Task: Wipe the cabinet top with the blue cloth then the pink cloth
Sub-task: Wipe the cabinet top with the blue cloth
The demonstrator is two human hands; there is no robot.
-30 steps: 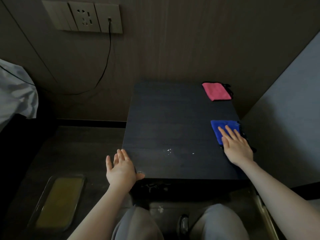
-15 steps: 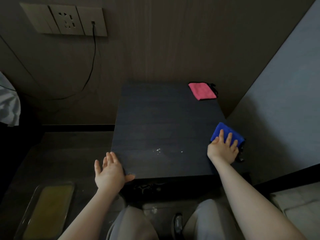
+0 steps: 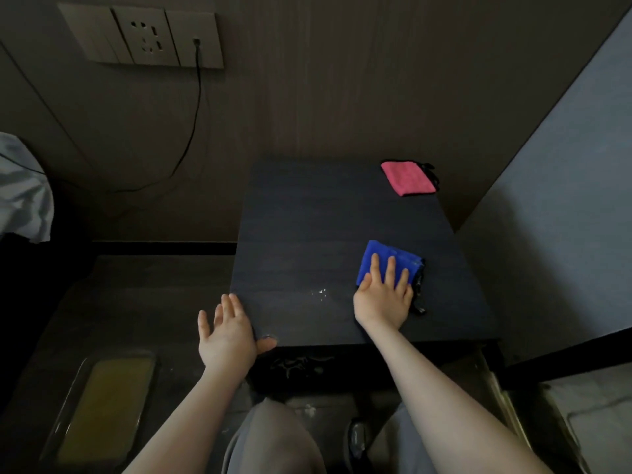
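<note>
Since half a second ago, the blue cloth (image 3: 379, 263) has been slid inward from the worktop (image 3: 307, 234) edge, pressed under the flat-fingered right hand (image 3: 383, 299). Left hand (image 3: 227, 333) is spread, bracing the corner. White specks (image 3: 321, 292) between the hands should be swept with even pressure. Beyond the right hand lies the pink cloth (image 3: 407, 179); the cloths' dark trim is indistinct.
</note>
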